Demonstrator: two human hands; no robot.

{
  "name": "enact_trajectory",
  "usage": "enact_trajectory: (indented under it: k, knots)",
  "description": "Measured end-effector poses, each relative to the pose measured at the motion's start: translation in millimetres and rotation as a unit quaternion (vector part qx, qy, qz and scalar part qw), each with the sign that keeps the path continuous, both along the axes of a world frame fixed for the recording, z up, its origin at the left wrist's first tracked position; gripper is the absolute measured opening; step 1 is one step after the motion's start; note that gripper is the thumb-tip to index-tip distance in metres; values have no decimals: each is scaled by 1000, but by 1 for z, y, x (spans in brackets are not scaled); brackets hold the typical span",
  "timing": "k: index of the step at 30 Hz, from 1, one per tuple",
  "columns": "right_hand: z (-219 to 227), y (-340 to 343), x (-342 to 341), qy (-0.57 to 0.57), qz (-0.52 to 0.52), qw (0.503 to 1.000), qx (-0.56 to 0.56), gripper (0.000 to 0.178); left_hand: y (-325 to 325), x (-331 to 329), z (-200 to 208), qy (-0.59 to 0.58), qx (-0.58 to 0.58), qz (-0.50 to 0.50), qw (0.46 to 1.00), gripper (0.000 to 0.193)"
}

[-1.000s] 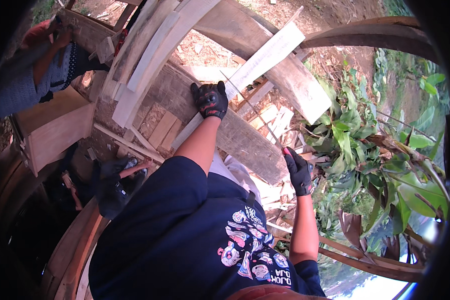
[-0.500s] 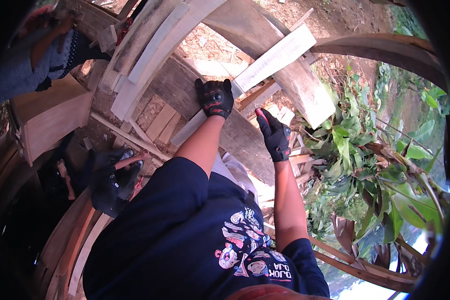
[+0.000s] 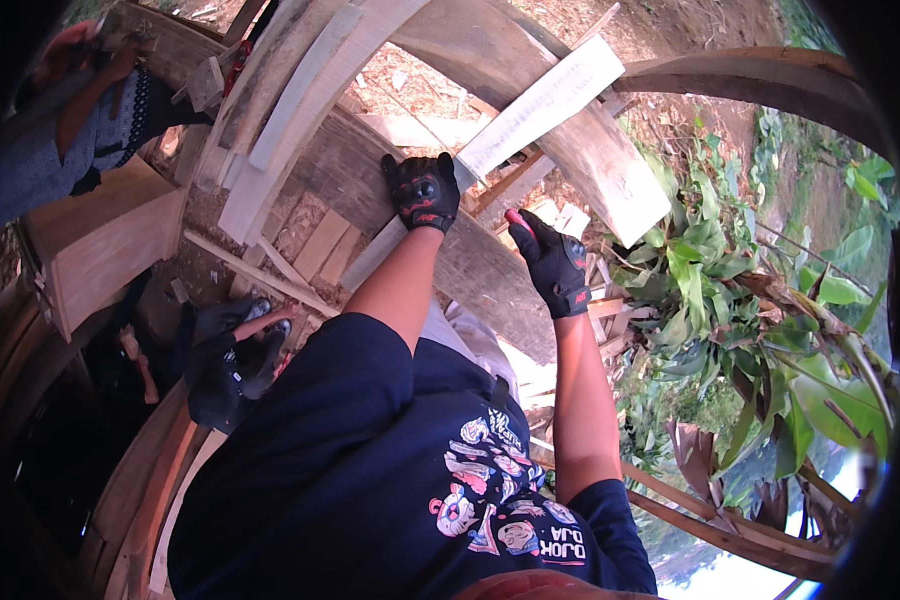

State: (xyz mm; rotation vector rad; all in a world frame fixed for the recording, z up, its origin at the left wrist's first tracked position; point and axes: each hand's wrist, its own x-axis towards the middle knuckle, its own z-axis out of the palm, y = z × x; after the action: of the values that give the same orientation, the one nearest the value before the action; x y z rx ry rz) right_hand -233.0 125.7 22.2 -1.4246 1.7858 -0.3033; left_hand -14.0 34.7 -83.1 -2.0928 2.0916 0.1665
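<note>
Both my hands wear black gloves with red marks. My left hand [image 3: 423, 194] is closed over the wide weathered plank [image 3: 355, 170], beside the near end of a pale squared board [image 3: 540, 105]. What its fingers grip is hidden under the hand. That pale board lies slantwise across a thick beam [image 3: 605, 165]. Just right of the plank, my right hand [image 3: 552, 262] has its fingers curled together, a red fingertip showing on its left side. Whatever they may hold is too small to make out.
Long curved boards [image 3: 310, 100] lie at the upper left, near a wooden box-like piece [image 3: 110, 240]. One person [image 3: 100, 120] is at the far left, another [image 3: 225, 365] below. Leafy plants [image 3: 710, 260] grow on the right. Wood scraps [image 3: 325, 245] litter the ground.
The whole view has shifted slightly. My right hand has turned a little, its fingertips still near the plank's right side. My left hand keeps its place on the plank.
</note>
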Motion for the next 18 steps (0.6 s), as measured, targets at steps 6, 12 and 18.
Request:
enact_trajectory:
  k: [6,12,18]
  knots:
    - [31,0,4,61,2,997,48,58,-3,-4,13,13,10,6,1000,34]
    - [73,63,-55,56,-37,994,85,53,0,-3,6,34,0,45,998,52]
    - [146,120,-75,16,-62,991,115,59,-7,-8,25,39,57,66,995,60]
